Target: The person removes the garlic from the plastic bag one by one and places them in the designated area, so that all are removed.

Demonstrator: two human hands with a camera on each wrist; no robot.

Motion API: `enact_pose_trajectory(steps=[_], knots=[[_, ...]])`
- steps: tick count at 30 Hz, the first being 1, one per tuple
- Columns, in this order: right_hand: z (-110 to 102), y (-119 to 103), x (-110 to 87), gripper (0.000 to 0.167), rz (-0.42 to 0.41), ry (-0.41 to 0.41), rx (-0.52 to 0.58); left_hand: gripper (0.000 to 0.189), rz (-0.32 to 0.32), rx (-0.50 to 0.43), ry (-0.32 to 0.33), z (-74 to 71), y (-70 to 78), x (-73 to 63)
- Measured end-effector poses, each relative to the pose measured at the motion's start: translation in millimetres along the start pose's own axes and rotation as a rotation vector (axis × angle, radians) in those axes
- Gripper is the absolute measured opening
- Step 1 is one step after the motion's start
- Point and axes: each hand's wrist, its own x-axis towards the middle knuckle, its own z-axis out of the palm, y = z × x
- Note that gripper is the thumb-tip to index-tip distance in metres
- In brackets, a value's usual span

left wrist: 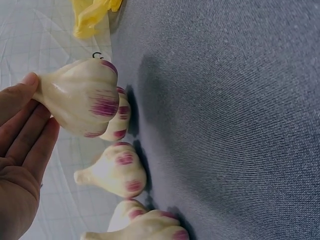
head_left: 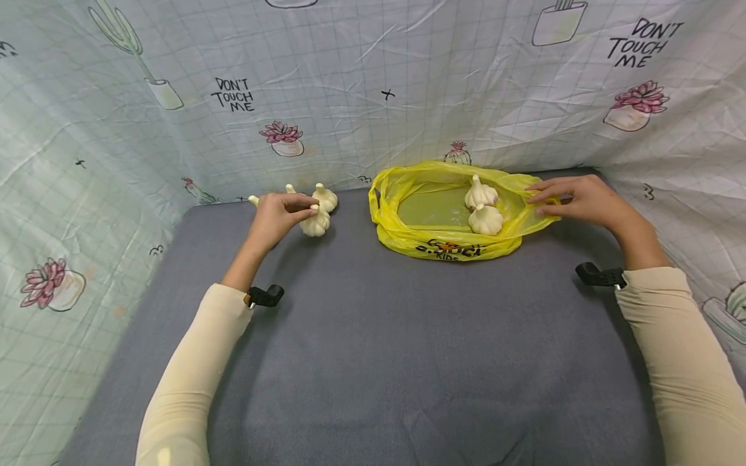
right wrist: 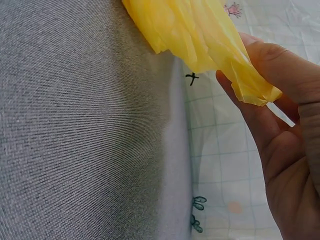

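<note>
My left hand [head_left: 278, 219] pinches a garlic bulb [left wrist: 82, 97] by its stem, thumb against fingertips. In the left wrist view this bulb hangs over the grey cloth, its base streaked purple. Several more bulbs [left wrist: 117, 170] stand behind and below it, partly hidden by the hand in the head view. On the other side, my right hand [head_left: 583, 200] grips the right rim of a yellow plastic bag [right wrist: 200, 40] between thumb and fingers. The bag's mouth is spread wide, and two garlic bulbs [head_left: 486, 220] lie inside toward its right end.
A grey cloth [head_left: 419, 336] covers the table. Right behind the bag and bulbs hangs a white printed curtain [head_left: 361, 97], which also runs along the left and right sides. Each wrist wears a black camera mount [head_left: 267, 296].
</note>
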Motion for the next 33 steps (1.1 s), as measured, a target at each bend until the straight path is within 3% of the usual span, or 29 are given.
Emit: enact_pose_trajectory(steps=[21,33], knots=[[0.8,2.1,2.2,0.022,0.024,-0.028,0.053,0.021,-0.024,-0.017,-0.032,-9.1,-18.8,7.1],[1.4,3.3,1.7,0.022,0.038,-0.039,0.077,0.029,-0.033,-0.046,-0.215,-38.0,-38.9,11.8]])
